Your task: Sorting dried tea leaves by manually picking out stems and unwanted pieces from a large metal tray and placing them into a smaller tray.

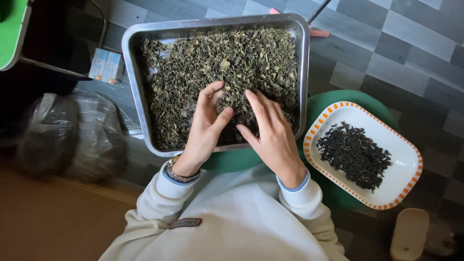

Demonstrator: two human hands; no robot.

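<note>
Dried tea leaves (217, 72) are filling a steel tray (131, 72) as the left hand (205, 128) and right hand (270, 130) are resting palms-down on them, fingers (256, 104) loosely spread and slightly curled, sifting; both wrists are angling inward beside a plate of darker leaves (355, 154).

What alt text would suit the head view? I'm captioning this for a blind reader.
Seen from above, a person's left hand and right hand rest in a metal tray of dried green leaves, fingers spread in the pile. To the right, a white plate with an orange-dashed rim holds darker leaves; clear plastic bags lie on the left.
</note>
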